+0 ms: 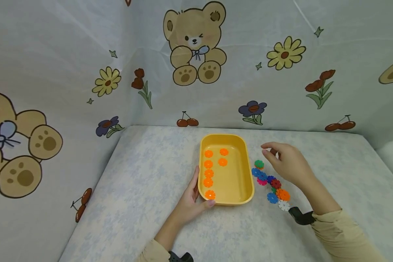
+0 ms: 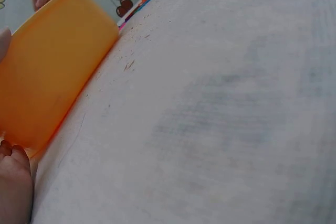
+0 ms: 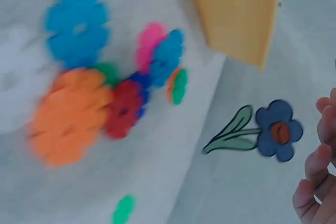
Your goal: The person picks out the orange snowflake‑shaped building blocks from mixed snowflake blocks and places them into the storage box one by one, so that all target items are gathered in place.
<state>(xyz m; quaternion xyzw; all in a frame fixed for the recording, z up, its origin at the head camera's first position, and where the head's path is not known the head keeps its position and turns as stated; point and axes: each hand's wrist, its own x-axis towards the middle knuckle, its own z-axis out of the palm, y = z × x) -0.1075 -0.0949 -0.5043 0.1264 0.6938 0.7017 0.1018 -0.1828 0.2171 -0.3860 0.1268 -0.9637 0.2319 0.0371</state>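
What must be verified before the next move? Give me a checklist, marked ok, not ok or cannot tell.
1. Yellow tray steadied: ok, the left hand grips its near left corner.
2. Right hand free: ok, nothing shows in its fingers.
3. One colour inside: ok, the tray holds seven orange discs.
4. Room left in the tray: ok, its right side is bare.
5. Loose discs spread apart: not ok, several overlap.
6. Exact count of loose discs: cannot tell.

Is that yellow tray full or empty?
Neither: the yellow tray holds seven orange discs, but much of its floor, including the right side, shows bare.
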